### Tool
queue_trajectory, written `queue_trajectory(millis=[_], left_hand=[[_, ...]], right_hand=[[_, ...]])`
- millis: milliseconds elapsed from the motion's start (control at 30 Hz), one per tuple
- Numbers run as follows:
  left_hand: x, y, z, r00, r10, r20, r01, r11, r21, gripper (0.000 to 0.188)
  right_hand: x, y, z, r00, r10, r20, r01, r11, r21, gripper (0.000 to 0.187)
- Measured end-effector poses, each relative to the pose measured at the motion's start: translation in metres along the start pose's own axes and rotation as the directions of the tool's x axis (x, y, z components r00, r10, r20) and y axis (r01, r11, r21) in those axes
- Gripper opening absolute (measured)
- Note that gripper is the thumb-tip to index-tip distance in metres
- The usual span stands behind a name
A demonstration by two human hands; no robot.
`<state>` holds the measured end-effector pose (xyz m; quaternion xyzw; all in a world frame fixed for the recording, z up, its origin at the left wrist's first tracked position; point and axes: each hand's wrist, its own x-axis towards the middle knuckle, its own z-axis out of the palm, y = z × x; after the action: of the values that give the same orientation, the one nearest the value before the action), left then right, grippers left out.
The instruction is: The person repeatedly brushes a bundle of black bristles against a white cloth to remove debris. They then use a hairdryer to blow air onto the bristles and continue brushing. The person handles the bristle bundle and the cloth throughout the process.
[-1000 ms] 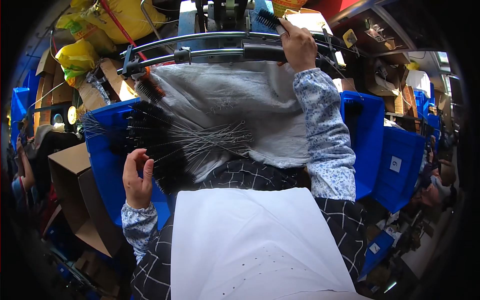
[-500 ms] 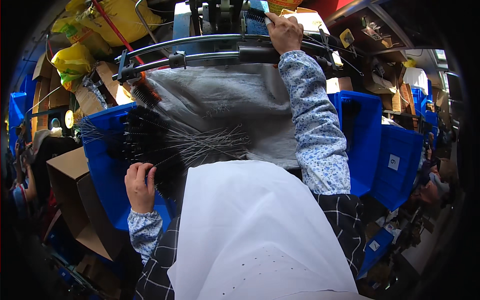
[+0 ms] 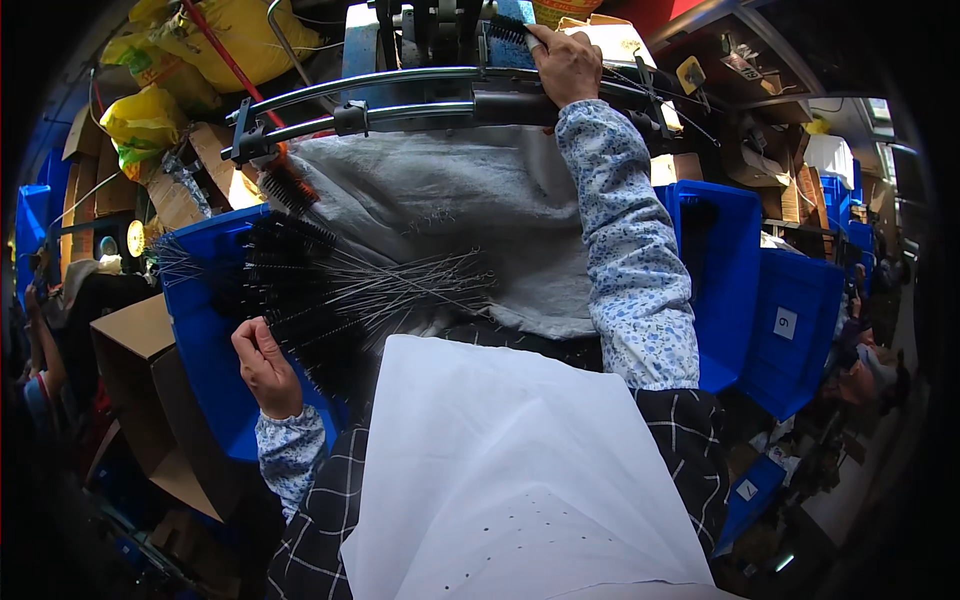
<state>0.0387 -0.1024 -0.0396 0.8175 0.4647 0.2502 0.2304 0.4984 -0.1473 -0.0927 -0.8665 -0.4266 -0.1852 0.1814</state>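
At the top, my right hand is closed round the end of a black-bristled wire brush at the machine; something white shows at one finger. My left hand is at the left, its thumb and fingers drawn together beside the bristle tips of a brush pile. What those fingers hold, if anything, is too small to make out. The pile's black bristled ends fan out to the left, and its bare looped wire stems point right across a grey cloth.
Two curved metal rails cross in front of the machine. A blue bin stands under the bristles, with an open cardboard box beside it. More blue bins are at the right. Yellow bags lie at the back left.
My left hand has shifted slightly left and turned, its fingers now closer together near the bristle tips. The right hand stays at the machine with the brush.
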Motion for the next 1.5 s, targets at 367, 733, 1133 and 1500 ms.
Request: queue_trajectory(millis=[367, 733, 1133, 1500], left_hand=[[0.048, 0.008, -0.029, 0.927, -0.032, -0.373, -0.187, 0.824, -0.535, 0.024], [0.068, -0.017, -0.069, 0.692, 0.112, -0.713, -0.252, 0.963, -0.093, 0.029], [0.046, 0.025, -0.003, 0.944, -0.203, -0.261, -0.136, 0.481, -0.866, 0.019], [0.039, 0.044, 0.009, 0.975, -0.184, -0.124, -0.023, 0.473, -0.881, 0.020]], right_hand=[[0.008, 0.010, 0.018, 0.997, -0.081, 0.017, 0.083, 0.991, -0.108, 0.029], [0.005, 0.008, 0.000, 0.999, -0.005, -0.033, 0.003, 0.998, -0.057, 0.024], [0.004, 0.005, 0.003, 0.999, -0.044, 0.013, 0.045, 0.997, -0.070, 0.025], [0.018, 0.015, 0.033, 0.991, -0.070, 0.111, 0.078, 0.995, -0.064, 0.031]])
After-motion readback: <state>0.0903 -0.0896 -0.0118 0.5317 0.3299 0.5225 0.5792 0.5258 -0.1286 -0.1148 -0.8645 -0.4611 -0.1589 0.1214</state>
